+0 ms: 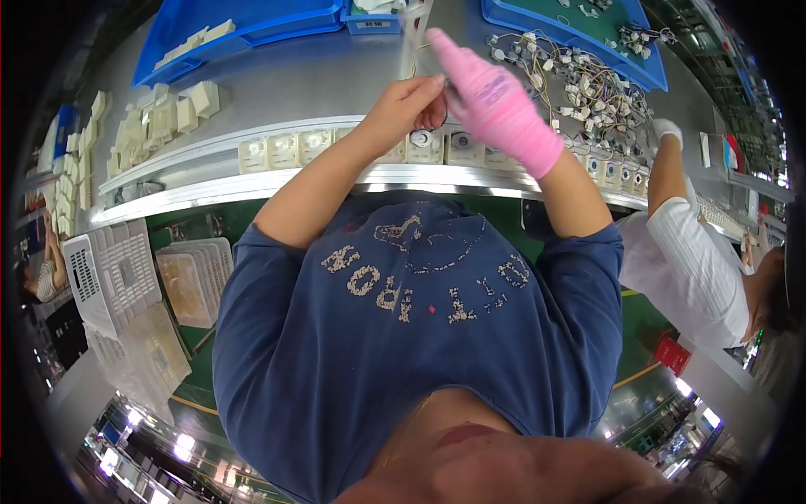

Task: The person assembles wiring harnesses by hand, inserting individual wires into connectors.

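Observation:
My bare left hand (405, 107) is above the rail in the middle, its thumb and forefinger pinched together. What sits in that pinch is too small to make out. My right hand (497, 102), in a pink glove, meets the left fingertips. One gloved finger stretches up and away from me; the others are mostly hidden, apparently closed on something unseen. Close to the fingertips a thin pale wire (415, 60) shows, partly blurred. Under both hands runs a row of small square white housings (316, 144) with round fittings, set along the metal rail (201, 186).
A heap of wired parts with white connectors (588, 88) lies at the right, below a blue tray (537, 18). At the left are cream blocks (159, 122) and another blue tray (277, 32). White plastic baskets (113, 269) stand lower left. A co-worker's white sleeve (693, 252) is at the right.

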`<state>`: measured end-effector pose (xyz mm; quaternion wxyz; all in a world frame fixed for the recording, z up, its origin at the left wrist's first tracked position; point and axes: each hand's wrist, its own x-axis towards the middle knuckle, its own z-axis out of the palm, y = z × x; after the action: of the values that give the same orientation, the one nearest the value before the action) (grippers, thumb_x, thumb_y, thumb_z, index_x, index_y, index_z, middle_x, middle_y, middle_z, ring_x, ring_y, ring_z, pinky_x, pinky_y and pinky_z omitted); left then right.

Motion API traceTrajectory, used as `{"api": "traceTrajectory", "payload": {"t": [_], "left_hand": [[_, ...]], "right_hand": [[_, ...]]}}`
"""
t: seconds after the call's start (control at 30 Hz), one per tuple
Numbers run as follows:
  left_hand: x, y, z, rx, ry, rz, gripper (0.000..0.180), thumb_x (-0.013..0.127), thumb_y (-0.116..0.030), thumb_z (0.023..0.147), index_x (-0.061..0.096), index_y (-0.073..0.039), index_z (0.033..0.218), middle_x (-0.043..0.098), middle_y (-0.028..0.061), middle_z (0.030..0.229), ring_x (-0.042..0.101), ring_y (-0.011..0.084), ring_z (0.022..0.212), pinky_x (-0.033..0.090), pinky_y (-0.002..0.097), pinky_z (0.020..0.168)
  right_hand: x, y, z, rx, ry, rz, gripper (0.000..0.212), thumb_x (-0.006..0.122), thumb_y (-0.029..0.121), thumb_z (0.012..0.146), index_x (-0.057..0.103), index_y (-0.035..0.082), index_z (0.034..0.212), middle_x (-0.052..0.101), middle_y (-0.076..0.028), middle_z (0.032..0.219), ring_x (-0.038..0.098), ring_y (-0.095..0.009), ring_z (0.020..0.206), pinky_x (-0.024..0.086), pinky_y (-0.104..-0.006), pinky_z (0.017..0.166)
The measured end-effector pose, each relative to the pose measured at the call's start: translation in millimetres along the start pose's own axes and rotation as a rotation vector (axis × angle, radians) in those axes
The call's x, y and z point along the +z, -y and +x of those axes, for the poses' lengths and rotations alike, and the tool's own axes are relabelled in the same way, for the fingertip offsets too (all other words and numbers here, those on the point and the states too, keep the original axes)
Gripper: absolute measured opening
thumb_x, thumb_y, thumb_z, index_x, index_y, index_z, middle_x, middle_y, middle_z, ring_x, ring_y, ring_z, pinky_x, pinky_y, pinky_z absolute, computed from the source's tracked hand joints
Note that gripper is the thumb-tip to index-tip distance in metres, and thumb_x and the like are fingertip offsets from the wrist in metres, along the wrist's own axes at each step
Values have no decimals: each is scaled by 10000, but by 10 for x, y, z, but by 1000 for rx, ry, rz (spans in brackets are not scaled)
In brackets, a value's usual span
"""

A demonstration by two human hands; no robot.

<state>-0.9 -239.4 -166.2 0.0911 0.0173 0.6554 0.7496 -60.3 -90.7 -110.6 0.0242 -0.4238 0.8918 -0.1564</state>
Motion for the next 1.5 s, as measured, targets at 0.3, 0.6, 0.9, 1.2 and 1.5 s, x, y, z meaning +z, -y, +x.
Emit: {"api": "traceTrajectory", "payload": {"t": [0.3,0.6,0.9,1.2,1.5], "left_hand": [[-510,50,-111,-165,31,-416,246,468,-206,888,448,-80,677,476,17,621,449,118,584,357,242,555],[-713,117,-329,116,-18,715,216,516,-222,847,546,-45,726,563,93,705,543,253,662,425,353,592],[-584,361,-392,494,-3,1051,73,617,-97,700,559,-59,721,487,101,776,501,287,748,409,404,615],[-478,380,-481,453,-90,1074,188,583,-52,715,517,-29,889,504,143,891,466,328,866,368,420,745],[-431,371,-497,458,-88,1097,161,571,-53,714,494,-33,854,488,150,875,463,333,847,358,427,732]], "right_hand": [[375,105,73,-99,-84,332,500,601,158,765,433,37,1220,534,-136,876,551,-257,762,463,-333,692],[599,305,20,-64,114,285,276,598,228,775,527,73,992,534,-102,799,554,-243,725,451,-326,657],[672,385,-91,-180,286,-227,245,546,318,805,510,95,902,563,-85,867,585,-246,819,445,-391,676],[1022,428,-316,-154,-223,-78,242,616,199,715,580,72,917,502,-68,791,523,-244,765,403,-370,653],[1096,581,-374,-13,-340,-24,164,603,187,714,561,93,842,482,-79,776,517,-252,706,380,-385,658]]}}
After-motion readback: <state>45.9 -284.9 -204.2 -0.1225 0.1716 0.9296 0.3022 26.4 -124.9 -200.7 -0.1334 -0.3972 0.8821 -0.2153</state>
